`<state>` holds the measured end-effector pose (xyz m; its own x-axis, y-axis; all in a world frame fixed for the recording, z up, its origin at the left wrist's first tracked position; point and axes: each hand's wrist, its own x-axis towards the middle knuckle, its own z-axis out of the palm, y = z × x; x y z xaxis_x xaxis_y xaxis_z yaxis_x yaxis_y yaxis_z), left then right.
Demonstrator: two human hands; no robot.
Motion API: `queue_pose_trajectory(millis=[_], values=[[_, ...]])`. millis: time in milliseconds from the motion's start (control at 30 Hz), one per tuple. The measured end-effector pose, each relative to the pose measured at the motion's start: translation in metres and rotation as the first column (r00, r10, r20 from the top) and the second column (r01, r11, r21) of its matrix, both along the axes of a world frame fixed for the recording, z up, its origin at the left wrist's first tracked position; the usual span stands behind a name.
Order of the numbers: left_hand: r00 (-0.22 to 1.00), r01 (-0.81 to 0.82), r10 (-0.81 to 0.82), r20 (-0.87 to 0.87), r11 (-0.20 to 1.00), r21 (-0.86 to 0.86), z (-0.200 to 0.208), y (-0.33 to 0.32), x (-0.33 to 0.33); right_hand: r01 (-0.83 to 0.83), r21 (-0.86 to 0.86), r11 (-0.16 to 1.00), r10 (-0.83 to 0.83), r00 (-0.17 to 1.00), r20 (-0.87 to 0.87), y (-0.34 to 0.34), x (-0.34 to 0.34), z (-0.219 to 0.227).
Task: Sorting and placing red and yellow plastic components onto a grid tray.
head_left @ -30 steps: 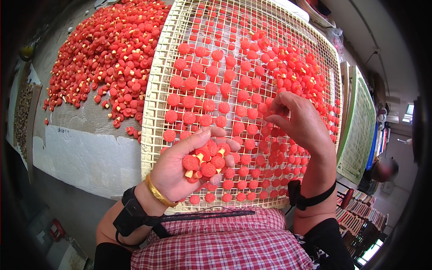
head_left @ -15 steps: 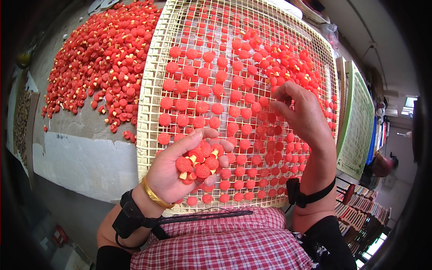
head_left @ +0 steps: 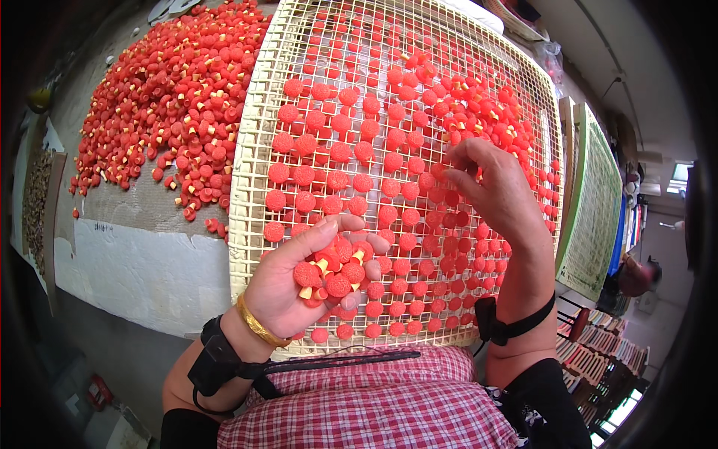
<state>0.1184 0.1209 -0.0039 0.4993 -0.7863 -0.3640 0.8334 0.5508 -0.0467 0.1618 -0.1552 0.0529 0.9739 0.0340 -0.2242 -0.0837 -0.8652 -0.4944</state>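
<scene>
In my left hand [head_left: 288, 284], palm up with the fingers curled round, lies a small cluster of red mushroom-shaped pieces [head_left: 338, 284] with pale yellow stems. My right hand [head_left: 490, 183] hovers over a cream wire-grid rack [head_left: 238, 224], its fingers bent and a gap between thumb and forefinger. I see nothing held in that gap. Red caps [head_left: 426, 182] set in rows in the grid sit just beside the right thumb tip. Beyond the right hand, a loose heap of the same pieces [head_left: 486, 112] rests on the rack.
A large pile of red mushroom-shaped pieces [head_left: 172, 97] covers the surface left of the rack. In front of it lies a white board [head_left: 142, 269] with a torn edge. A green-framed mesh rack [head_left: 594, 202] stands at the right, with shelves of stacked strips [head_left: 606, 348] below it.
My right hand has shifted slightly left over the rack, its fingers still bent. The left hand stays in place with its cluster.
</scene>
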Motion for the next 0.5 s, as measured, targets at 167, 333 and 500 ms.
queue_pose_trajectory(millis=[167,333,500], values=[[1.000,-0.005,0.005,-0.011,1.000,0.004,0.0008,-0.0003,0.0004,-0.071,-0.012,0.997,0.070,0.997,-0.039,-0.0018,-0.0002,-0.0002],[1.000,-0.010,0.010,-0.021,1.000,0.000,0.0007,-0.0009,0.0005,-0.055,0.023,0.998,0.057,0.996,-0.067,0.0017,-0.0004,0.0013],[1.000,0.004,-0.004,-0.002,1.000,-0.012,-0.0004,0.0002,-0.0001,-0.027,0.067,0.997,0.032,0.996,-0.078,0.0012,-0.0022,-0.0016]])
